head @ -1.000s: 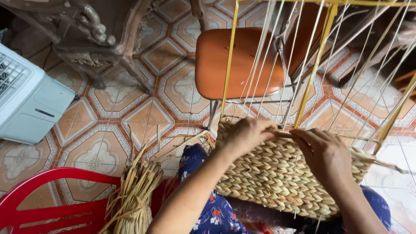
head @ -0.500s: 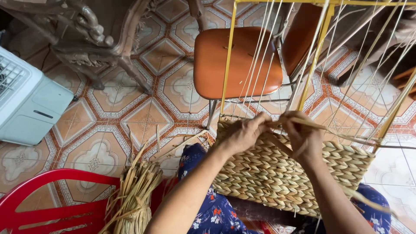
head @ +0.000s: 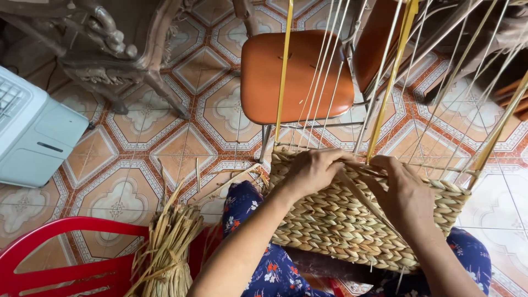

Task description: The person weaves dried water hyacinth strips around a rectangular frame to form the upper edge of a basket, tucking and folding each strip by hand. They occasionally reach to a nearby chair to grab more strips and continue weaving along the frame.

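— What's being worked on?

— A half-woven basket [head: 352, 225] of pale tan plaited straw, rows of chunky braid running across it. It rests on the person's lap, against the blue floral trousers [head: 264, 264]. Thin white upright strands [head: 324, 82] rise from its top edge toward the camera, with a few yellow stakes [head: 284, 66] among them.

— And the hands?

— Both sit at the top rim. The left hand [head: 311, 173] has its fingers curled over the edge, gripping the weave. The right hand [head: 404, 192] is closed around a flat straw strand [head: 360, 192] that slants down across the woven face. The fingertips themselves are hidden behind the knuckles.

— What's nearby?

— A bundle of dry straw [head: 168, 247] stands just left of the knee, leaning on a red plastic chair [head: 66, 258].

— The room?

— A tiled floor [head: 137, 143] patterned in orange, white and brown. An orange-seated stool [head: 297, 71] with metal legs stands beyond the basket. A carved dark wooden furniture leg [head: 121, 55] is at upper left, and a pale grey appliance [head: 33, 132] sits at the left edge.
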